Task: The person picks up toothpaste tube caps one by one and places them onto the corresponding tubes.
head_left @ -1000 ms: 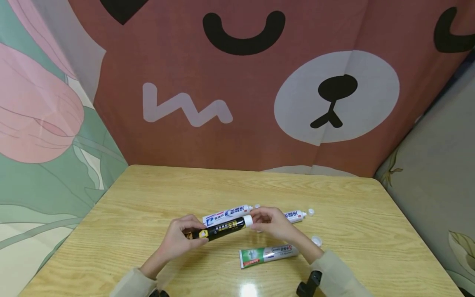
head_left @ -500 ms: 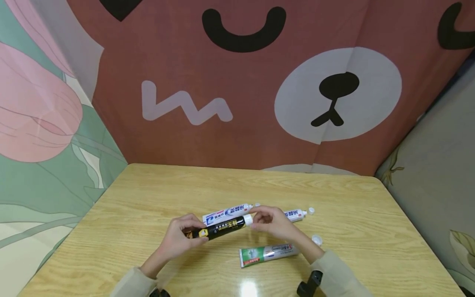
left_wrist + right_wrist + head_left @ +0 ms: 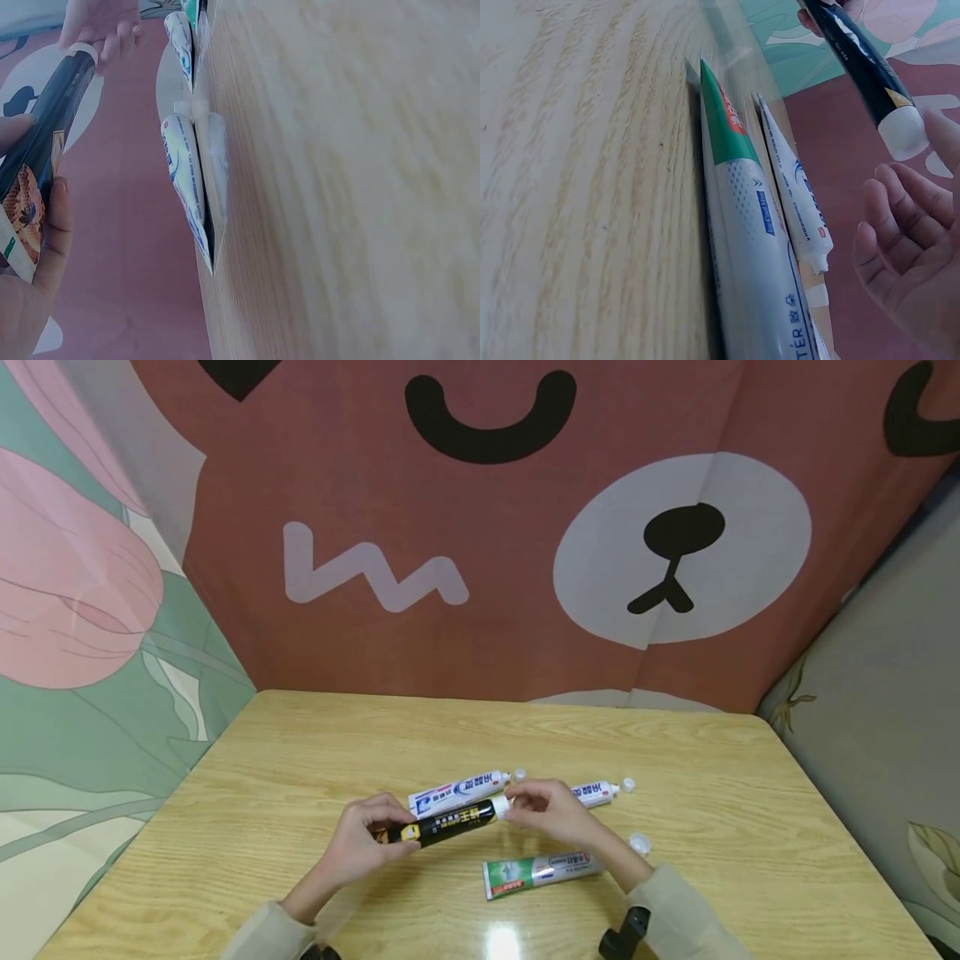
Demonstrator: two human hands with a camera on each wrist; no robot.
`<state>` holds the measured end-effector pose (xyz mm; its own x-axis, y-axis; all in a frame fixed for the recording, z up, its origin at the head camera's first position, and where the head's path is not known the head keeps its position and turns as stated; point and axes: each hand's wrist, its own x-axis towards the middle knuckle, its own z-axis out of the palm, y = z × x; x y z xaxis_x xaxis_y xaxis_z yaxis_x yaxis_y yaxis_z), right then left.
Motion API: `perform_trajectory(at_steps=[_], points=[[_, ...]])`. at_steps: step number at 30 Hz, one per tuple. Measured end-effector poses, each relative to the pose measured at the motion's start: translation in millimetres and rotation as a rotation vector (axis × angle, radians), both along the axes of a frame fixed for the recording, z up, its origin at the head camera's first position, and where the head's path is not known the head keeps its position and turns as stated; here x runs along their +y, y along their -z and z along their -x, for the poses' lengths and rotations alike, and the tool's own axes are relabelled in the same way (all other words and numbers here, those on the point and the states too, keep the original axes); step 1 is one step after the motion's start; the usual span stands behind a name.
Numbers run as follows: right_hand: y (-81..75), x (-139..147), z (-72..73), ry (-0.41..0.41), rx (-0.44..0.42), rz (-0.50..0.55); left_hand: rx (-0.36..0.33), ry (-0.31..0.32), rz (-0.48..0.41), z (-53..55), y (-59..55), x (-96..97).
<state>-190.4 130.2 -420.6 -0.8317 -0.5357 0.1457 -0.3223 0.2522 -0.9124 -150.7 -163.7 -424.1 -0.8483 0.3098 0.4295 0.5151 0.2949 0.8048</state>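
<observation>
A black toothpaste tube (image 3: 453,823) with a white cap (image 3: 501,807) is held above the table, tilted up toward its cap end. My left hand (image 3: 363,839) grips its tail end, thumb below and fingers above. At the other end my right hand (image 3: 553,812) pinches the cap between thumb and forefinger. In the right wrist view the cap (image 3: 904,135) sits on the tube, and the other fingers curl loosely beneath it. Behind the black tube lies an uncapped white toothpaste tube (image 3: 459,791). Another white tube (image 3: 596,793) is partly hidden by my right hand.
A green and silver toothpaste tube (image 3: 542,872) lies nearer the front, its nozzle end behind my right forearm. Loose white caps lie by the tubes: a small cap (image 3: 520,773), another small cap (image 3: 628,785) and a larger cap (image 3: 640,843). The wooden table (image 3: 315,735) meets a patterned cloth backdrop.
The right-hand fingers have shifted slightly at the cap. The left hand and the black tube stay nearly still.
</observation>
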Motion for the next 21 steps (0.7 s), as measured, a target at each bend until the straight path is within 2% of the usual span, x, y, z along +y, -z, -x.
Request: perform_trajectory(at_steps=[4,11,15,18,21], points=[[0.0,-1,0.8,-0.019,0.024,0.036,-0.002,-0.001,0.000,0.0,-0.3,-1.4],[-1.7,-4,-0.7,-0.020,-0.048,0.085,-0.021,0.002,-0.005,-1.8,0.0,-1.5],[-1.6,-4,-0.7,-0.010,-0.049,0.080,-0.021,-0.005,-0.007,-2.5,-1.7,-0.4],[-1.2,-3,-0.7,-0.008,-0.038,0.081,-0.011,-0.009,0.003,-4.2,-6.1,1.5],[-0.7,-4,-0.9,-0.001,-0.038,0.085,0.000,-0.002,0.006,-8.9,-15.6,4.6]])
